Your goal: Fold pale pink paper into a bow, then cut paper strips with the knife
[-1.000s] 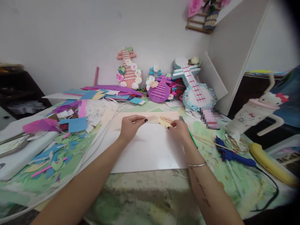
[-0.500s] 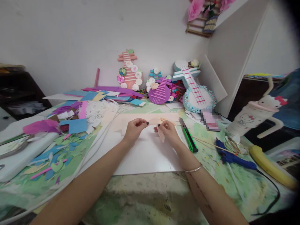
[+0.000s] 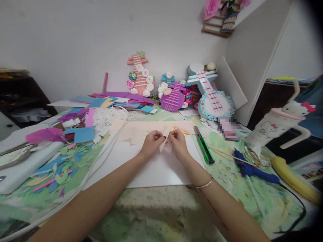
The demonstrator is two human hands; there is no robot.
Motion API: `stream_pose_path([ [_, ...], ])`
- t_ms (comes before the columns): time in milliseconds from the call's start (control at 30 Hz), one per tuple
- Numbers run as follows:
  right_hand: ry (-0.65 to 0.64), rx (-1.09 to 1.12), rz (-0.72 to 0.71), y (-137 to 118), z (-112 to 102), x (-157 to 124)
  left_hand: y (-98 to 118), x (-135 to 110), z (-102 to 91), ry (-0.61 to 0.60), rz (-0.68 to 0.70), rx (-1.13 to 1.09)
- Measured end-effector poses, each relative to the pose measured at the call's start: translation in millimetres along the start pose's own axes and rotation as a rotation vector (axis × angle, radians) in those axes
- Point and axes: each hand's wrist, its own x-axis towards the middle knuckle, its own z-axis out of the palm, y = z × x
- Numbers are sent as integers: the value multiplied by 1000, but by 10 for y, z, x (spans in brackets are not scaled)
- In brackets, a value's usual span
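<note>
- White wall (image 3: pixel 75 40), plain, behind a work table with a green-stained top (image 3: pixel 224 185).
- White board (image 3: pixel 151 174), flat on the table before the person; a pale peach sheet (image 3: pixel 128 131) lies along its far part.
- Small peach paper piece (image 3: pixel 162 147), pointed at its lower end, between the two hands above the board.
- Left hand (image 3: pixel 152 144), thumb and fingertips brought together in a pinch on the paper piece; dark nail polish.
- Right hand (image 3: pixel 177 144), close beside the left, fingers curled and pinched at the other side of the same piece; silver bangle on the wrist.
- Green-and-black cutter (image 3: pixel 205 149), blade out, just right of the right hand.
- Blue glue gun (image 3: pixel 254 168), further right, on its side; yellow banana (image 3: pixel 294 178) near it.
- White tumbler (image 3: pixel 270 127), with handle and straw, behind these.
- Instrument models, three, near the wall: pink (image 3: pixel 140 79), purple (image 3: pixel 173 99), pale blue and white (image 3: pixel 214 102), flower-trimmed or studded.
- Paper scraps (image 3: pixel 60 168), blue, green and pink, at left; shredded white strips (image 3: pixel 107 117) beyond.
</note>
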Motion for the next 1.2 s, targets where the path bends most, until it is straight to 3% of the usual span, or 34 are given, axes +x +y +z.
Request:
stream_pose_path([
  [467,-50,253,68,-102,112,-148,61,-51,36,183,172,310],
  [833,-84,289,40,-115,97,-150,-48,-27,53,57,155,171],
  [1033,-40,262,15,-162,-34,-66,-72,20,-6,7,157,118],
  [1200,-100,207,7,-225,-118,-18,-62,39,-40,-10,157,124],
])
